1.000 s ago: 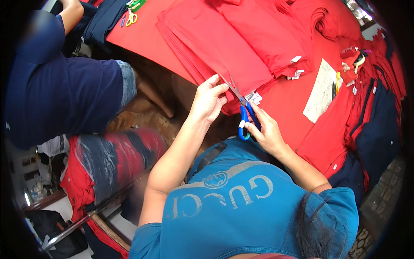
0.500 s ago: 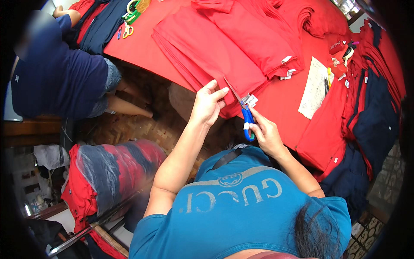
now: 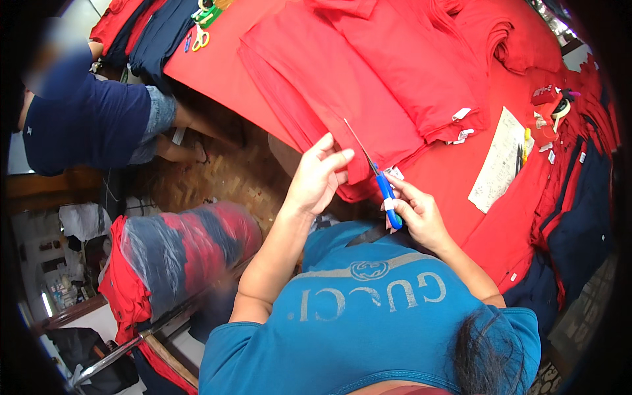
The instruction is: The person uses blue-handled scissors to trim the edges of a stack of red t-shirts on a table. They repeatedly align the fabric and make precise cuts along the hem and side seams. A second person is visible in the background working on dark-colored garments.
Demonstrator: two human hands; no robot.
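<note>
Gripping blue-handled scissors (image 3: 383, 185) in right hand (image 3: 422, 214), thumb and fingers closed round handle. Blades slant toward 11 o'clock, in front of folded red cloth (image 3: 332, 79) (seen nearly edge-on, so cannot tell if parted). Left hand (image 3: 320, 174) at 10 o'clock from right one, fingers loosely curled by cloth's near edge; cannot tell whether cloth is pinched. Paper sheet (image 3: 498, 161) at 2 o'clock from right hand; wrapped bundle (image 3: 197, 243) at 8 o'clock from left.
</note>
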